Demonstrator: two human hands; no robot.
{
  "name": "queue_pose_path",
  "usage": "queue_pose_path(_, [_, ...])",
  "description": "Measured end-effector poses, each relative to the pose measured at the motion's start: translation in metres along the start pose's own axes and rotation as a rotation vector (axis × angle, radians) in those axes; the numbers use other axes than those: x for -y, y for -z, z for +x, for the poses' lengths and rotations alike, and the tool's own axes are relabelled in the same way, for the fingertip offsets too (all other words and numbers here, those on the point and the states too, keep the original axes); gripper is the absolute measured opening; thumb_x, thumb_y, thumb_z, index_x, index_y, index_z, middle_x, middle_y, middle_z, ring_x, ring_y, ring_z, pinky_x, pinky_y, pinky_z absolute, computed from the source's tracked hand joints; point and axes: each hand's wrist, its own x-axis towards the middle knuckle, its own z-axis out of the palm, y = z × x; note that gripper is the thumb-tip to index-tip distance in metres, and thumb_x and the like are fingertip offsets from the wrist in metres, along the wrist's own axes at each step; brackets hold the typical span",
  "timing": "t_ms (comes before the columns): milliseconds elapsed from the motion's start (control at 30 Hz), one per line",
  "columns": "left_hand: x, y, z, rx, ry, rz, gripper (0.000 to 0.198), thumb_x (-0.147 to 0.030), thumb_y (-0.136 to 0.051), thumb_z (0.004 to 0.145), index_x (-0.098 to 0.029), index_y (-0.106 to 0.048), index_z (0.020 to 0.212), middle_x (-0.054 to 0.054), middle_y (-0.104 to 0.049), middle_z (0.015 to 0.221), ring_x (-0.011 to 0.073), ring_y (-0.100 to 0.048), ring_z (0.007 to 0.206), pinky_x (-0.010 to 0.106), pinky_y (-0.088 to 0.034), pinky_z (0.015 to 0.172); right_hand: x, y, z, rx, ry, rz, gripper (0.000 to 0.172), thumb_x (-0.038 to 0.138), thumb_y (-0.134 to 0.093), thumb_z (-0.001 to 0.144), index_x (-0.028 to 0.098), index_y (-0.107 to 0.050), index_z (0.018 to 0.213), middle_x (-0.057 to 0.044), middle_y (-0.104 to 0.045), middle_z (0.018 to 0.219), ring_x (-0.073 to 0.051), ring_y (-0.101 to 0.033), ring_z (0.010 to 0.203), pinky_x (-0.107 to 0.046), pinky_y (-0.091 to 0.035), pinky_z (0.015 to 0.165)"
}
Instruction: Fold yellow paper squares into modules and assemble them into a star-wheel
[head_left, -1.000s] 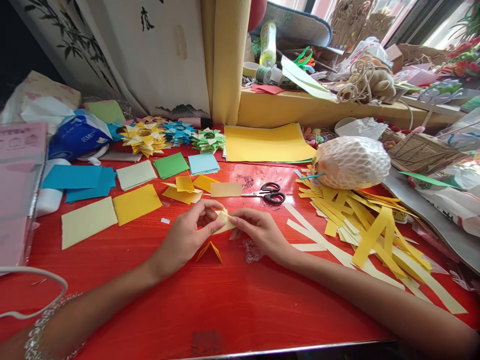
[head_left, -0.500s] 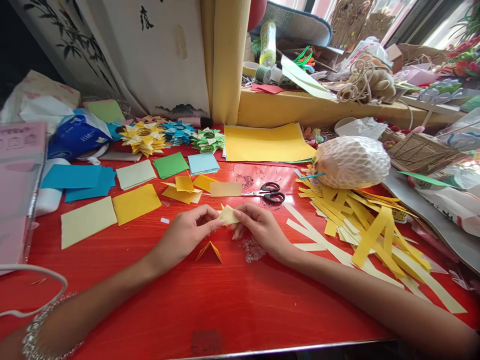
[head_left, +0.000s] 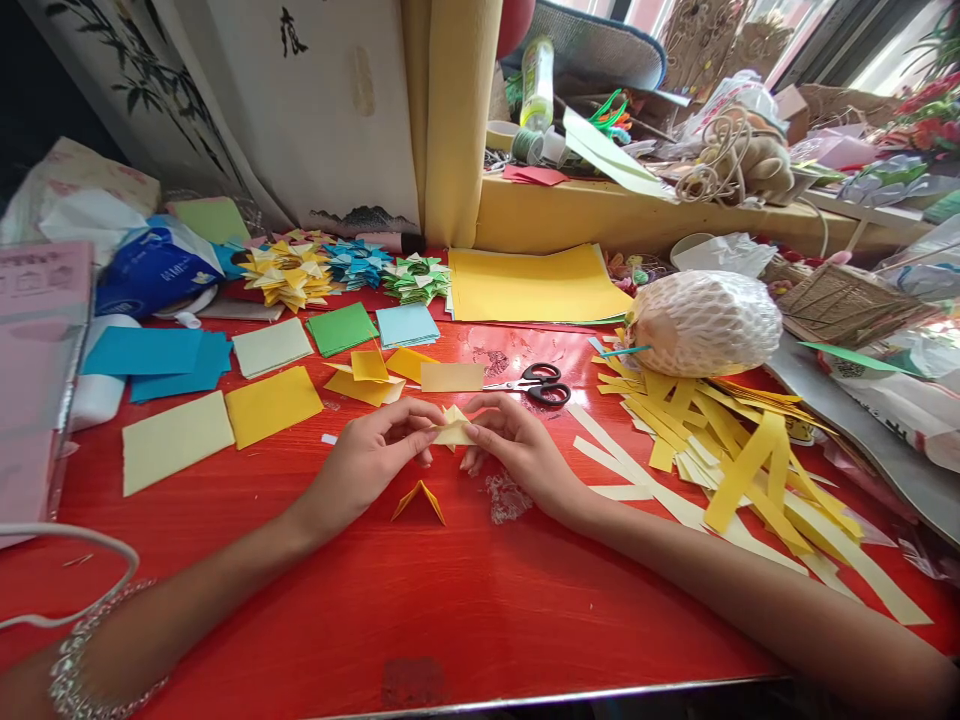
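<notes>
A pale yellow folded paper piece (head_left: 453, 432) is pinched between my two hands, just above the red table (head_left: 480, 600). My left hand (head_left: 379, 450) grips its left end with thumb and fingers. At the opposite end, my right hand (head_left: 517, 447) holds it the same way. Below them a darker yellow folded paper (head_left: 420, 502) stands on the table like a small tent. Beyond my fingers lie yellow paper pieces (head_left: 367, 380), a cream paper rectangle (head_left: 452, 377) and black-handled scissors (head_left: 546, 384).
Stacks of coloured paper, such as the yellow stack (head_left: 274, 407) and green stack (head_left: 341, 330), lie at the left. Folded-paper stars (head_left: 289, 275) stand behind. On the right are a heap of yellow strips (head_left: 690, 430) and a net-wrapped round object (head_left: 705, 323).
The pale folded paper has turned in my fingers; it now shows a wide lower edge and a point upward. Both hands stay in nearly the same place.
</notes>
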Motion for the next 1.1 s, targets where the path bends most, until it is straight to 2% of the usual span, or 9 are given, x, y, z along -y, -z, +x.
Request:
queue_pose_path(133, [0.001,0.002,0.001,0.005,0.045,-0.074,0.011,-0.024,-0.057,0.077,-0.022,-0.061,0.087,-0.003,-0.061,0.069,0.0121,-0.056,0.065,0.023,-0.043,0.065,0.001,0.0,0.0,-0.013,0.039,0.078,0.012,0.024,-0.056,0.08,0.02,-0.051,0.09,0.002,-0.058,0.076,-0.011,-0.061,0.063,-0.026,-0.051,0.062])
queue_pose_path(367, [0.002,0.001,0.002,0.006,0.136,-0.24,0.011,-0.024,-0.057,0.078,-0.022,-0.065,0.086,-0.003,-0.063,0.063,0.0112,-0.057,0.065,0.022,-0.042,0.069,0.004,0.001,0.002,-0.077,0.004,0.097,0.005,0.018,-0.059,0.077,0.017,-0.061,0.081,0.001,-0.062,0.078,-0.011,-0.063,0.066,-0.024,-0.051,0.068])
queue_pose_path(600, [0.0,0.002,0.001,0.009,0.18,-0.28,0.013,-0.024,-0.058,0.077,-0.019,-0.066,0.086,-0.002,-0.064,0.062,0.0123,-0.058,0.065,0.023,-0.042,0.07,0.003,0.002,0.001,-0.057,-0.017,0.085,0.011,0.018,-0.057,0.078,0.017,-0.066,0.084,0.0,-0.066,0.075,-0.012,-0.064,0.07,-0.024,-0.051,0.071])
queue_pose_path(767, [-0.003,0.002,0.0,0.038,0.151,-0.195,0.013,-0.025,-0.056,0.079,-0.02,-0.065,0.086,-0.002,-0.064,0.068,0.0121,-0.059,0.068,0.022,-0.043,0.07,0.002,0.003,0.0,-0.067,-0.03,0.075,0.012,0.02,-0.057,0.078,0.018,-0.067,0.085,0.0,-0.067,0.075,-0.012,-0.064,0.071,-0.024,-0.05,0.072])
queue_pose_path(933, [-0.006,0.0,-0.003,0.041,0.035,-0.007,0.015,-0.033,-0.056,0.08,-0.021,-0.063,0.086,-0.003,-0.064,0.08,0.0111,-0.057,0.072,0.02,-0.043,0.069,0.004,0.001,0.001,-0.061,-0.057,0.087,0.015,0.024,-0.056,0.079,0.017,-0.066,0.087,-0.002,-0.067,0.08,-0.013,-0.064,0.073,-0.027,-0.05,0.074])
queue_pose_path(1100, [-0.008,-0.002,-0.005,0.038,-0.03,0.128,0.017,-0.035,-0.055,0.08,-0.02,-0.062,0.083,-0.002,-0.063,0.082,0.0126,-0.056,0.075,0.02,-0.042,0.069,0.006,0.0,0.001,-0.048,-0.054,0.094,0.012,0.025,-0.061,0.076,0.016,-0.059,0.083,0.001,-0.062,0.073,-0.01,-0.059,0.067,-0.023,-0.048,0.067])
